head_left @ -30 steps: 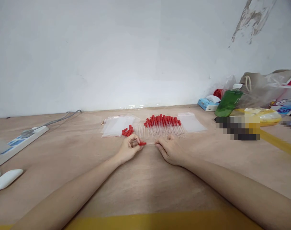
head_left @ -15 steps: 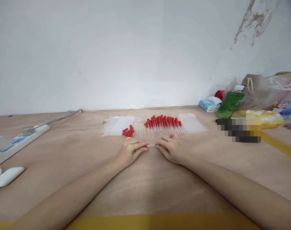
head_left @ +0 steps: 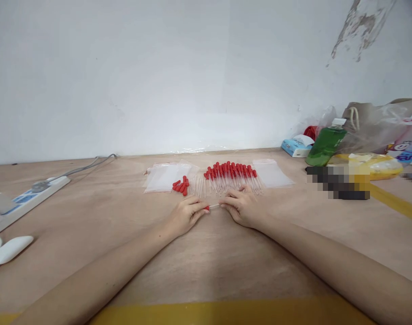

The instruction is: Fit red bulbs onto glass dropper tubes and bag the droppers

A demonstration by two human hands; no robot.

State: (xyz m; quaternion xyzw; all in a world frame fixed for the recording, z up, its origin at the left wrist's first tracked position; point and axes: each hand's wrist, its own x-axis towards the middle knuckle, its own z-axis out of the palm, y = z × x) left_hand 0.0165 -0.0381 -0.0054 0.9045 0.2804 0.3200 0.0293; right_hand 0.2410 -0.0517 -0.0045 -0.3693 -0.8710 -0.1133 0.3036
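My left hand (head_left: 186, 215) pinches a red rubber bulb (head_left: 207, 208), partly hidden by the fingertips. From the bulb a thin clear dropper tube (head_left: 214, 206) runs across to my right hand (head_left: 241, 206), whose fingers are closed on its other end. Just beyond my left hand lie several loose red bulbs (head_left: 181, 185) and a row of bare clear tubes (head_left: 197, 186). Behind my right hand, droppers with red bulbs (head_left: 231, 170) lie side by side, bulbs toward the wall.
Clear plastic bags lie flat on the left (head_left: 161, 177) and right (head_left: 272, 173) of the droppers. A power strip (head_left: 33, 196) and a white cabled object (head_left: 14, 249) sit at left. At right stand a green bottle (head_left: 326, 145), a tissue pack (head_left: 296, 147) and a yellow packet (head_left: 378, 167).
Both hands keep hold of the dropper in nearly the same place. Its tube slants slightly more, up toward the right hand. The view has shifted very slightly.
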